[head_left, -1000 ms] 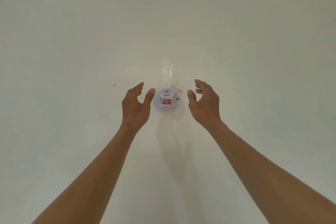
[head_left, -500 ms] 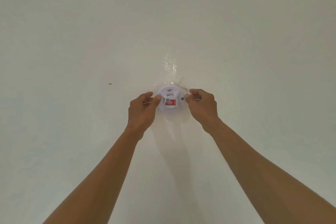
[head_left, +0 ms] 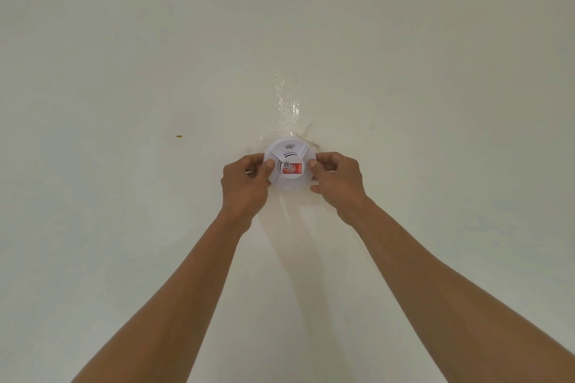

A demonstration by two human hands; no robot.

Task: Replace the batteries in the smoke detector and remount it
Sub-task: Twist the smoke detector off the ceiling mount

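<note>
A round white smoke detector [head_left: 290, 154] with a red label on its face sits against the pale ceiling in the middle of the head view. My left hand [head_left: 244, 185] grips its left rim, thumb on the face and fingers curled round the edge. My right hand [head_left: 337, 181] grips the right rim the same way. Both arms reach up from the bottom of the frame. The detector's back and mount are hidden.
A strip of crinkled clear tape [head_left: 287, 102] sticks to the ceiling [head_left: 124, 71] just beyond the detector. A small yellowish speck [head_left: 178, 136] marks the ceiling to the left. Nothing else hangs nearby.
Both hands, spread apart beside the detector a second ago, have closed in and taken hold of its rim from either side.
</note>
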